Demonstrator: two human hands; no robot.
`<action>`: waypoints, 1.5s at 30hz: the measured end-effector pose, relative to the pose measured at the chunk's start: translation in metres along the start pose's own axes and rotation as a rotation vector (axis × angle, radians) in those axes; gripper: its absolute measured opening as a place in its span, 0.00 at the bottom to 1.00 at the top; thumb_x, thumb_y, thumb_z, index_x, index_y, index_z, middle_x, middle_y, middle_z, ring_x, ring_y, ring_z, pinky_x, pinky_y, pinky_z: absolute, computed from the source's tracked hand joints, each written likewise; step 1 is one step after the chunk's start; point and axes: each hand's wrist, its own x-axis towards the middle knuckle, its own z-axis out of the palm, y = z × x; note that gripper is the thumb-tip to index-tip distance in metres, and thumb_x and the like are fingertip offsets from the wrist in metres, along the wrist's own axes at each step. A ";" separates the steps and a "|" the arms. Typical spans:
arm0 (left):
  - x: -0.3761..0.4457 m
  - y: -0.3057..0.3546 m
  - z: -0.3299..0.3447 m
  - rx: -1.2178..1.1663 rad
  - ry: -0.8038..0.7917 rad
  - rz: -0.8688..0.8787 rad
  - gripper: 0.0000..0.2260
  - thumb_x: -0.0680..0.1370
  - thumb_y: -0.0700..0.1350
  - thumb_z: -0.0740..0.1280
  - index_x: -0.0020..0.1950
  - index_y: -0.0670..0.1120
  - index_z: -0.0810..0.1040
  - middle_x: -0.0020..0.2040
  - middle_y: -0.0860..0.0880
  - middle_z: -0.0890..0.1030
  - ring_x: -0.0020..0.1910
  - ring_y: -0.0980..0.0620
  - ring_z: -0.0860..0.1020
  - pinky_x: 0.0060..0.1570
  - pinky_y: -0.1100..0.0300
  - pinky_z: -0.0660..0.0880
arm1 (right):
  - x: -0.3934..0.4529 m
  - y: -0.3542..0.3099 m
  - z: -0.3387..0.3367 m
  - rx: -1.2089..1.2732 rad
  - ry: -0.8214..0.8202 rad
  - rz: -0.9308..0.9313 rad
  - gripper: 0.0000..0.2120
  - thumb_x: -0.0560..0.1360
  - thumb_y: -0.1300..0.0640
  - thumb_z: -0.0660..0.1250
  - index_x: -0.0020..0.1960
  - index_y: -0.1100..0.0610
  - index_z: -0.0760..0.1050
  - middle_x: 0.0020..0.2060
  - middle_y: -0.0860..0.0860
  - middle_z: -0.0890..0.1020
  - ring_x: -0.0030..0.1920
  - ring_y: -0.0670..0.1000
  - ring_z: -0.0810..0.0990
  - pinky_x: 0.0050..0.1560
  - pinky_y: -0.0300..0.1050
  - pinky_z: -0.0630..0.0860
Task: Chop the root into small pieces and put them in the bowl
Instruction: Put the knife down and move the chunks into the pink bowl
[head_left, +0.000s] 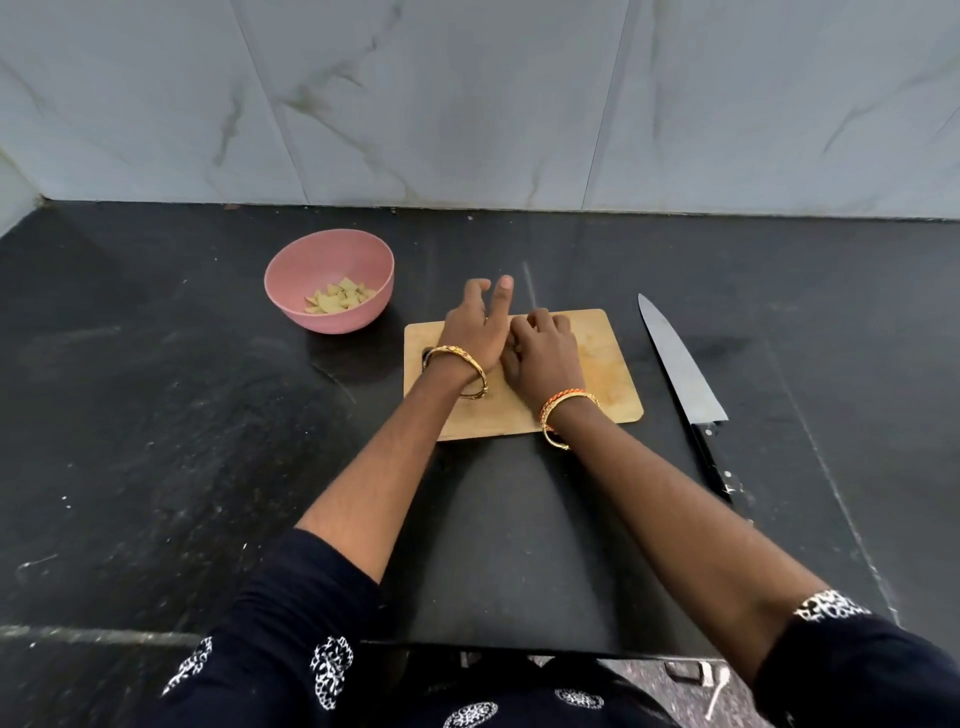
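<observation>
Pale yellow-green wedge pieces (340, 297) lie in pink bowl (329, 280), at 10 o'clock from board (605, 364). Left hand (475, 330) fingers extended; right hand (543, 353) curled, contents hidden. Knife (680, 374) at 3 o'clock.

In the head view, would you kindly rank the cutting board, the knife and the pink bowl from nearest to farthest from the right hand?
From the right hand:
1. Cutting board: directly under the hand, which is over it.
2. Knife: lying on the counter just right of the board.
3. Pink bowl: beyond the left hand, off the board's far-left corner, holding cut pieces.
</observation>
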 end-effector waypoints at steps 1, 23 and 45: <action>-0.002 -0.001 0.001 -0.037 0.025 0.005 0.25 0.79 0.63 0.48 0.66 0.47 0.65 0.51 0.44 0.81 0.52 0.48 0.79 0.57 0.52 0.73 | 0.001 0.002 -0.004 -0.068 0.009 -0.014 0.11 0.77 0.54 0.59 0.52 0.59 0.75 0.52 0.58 0.77 0.53 0.61 0.73 0.50 0.52 0.71; -0.023 0.007 0.030 -0.420 0.079 -0.193 0.08 0.78 0.41 0.60 0.50 0.43 0.79 0.50 0.46 0.81 0.48 0.50 0.78 0.55 0.58 0.75 | 0.030 0.044 -0.070 1.593 -0.282 1.148 0.14 0.77 0.58 0.57 0.33 0.55 0.65 0.20 0.50 0.67 0.16 0.44 0.63 0.13 0.32 0.56; -0.032 0.007 0.080 0.803 0.034 0.448 0.17 0.79 0.52 0.57 0.60 0.41 0.70 0.58 0.42 0.71 0.57 0.44 0.69 0.50 0.54 0.70 | 0.004 0.068 -0.083 2.146 -0.232 1.212 0.16 0.76 0.62 0.53 0.30 0.57 0.61 0.21 0.50 0.66 0.16 0.45 0.62 0.13 0.33 0.56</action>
